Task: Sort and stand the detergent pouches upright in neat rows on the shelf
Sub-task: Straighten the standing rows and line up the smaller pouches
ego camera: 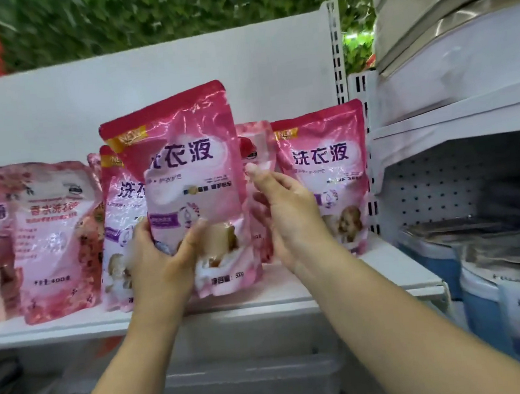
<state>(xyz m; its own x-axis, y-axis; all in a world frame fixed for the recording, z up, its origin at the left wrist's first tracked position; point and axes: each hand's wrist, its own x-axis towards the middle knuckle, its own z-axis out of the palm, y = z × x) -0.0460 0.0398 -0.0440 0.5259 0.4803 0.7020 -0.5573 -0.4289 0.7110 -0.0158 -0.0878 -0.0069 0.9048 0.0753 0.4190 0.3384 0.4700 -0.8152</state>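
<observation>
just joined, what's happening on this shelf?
A person is tidying pink detergent pouches on a white shelf. The left hand grips the lower part of one pink pouch, held upright at the shelf front. The right hand is open, reaching past that pouch's right edge toward the pouches behind. More pouches stand to either side, including a matching one at the right end and a paler rose-print one to the left.

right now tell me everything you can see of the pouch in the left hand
The pouch is glossy pink plastic film with a darker red sealed top, a yellow NEW tag, large purple Chinese characters on a white patch and a printed photo low down. It looks full and crinkled, held roughly upright with its top tilted slightly right, in front of the other pouches. The left hand grips its lower left part. Its bottom is at the shelf. The right hand is beside its right edge; contact unclear.
</observation>
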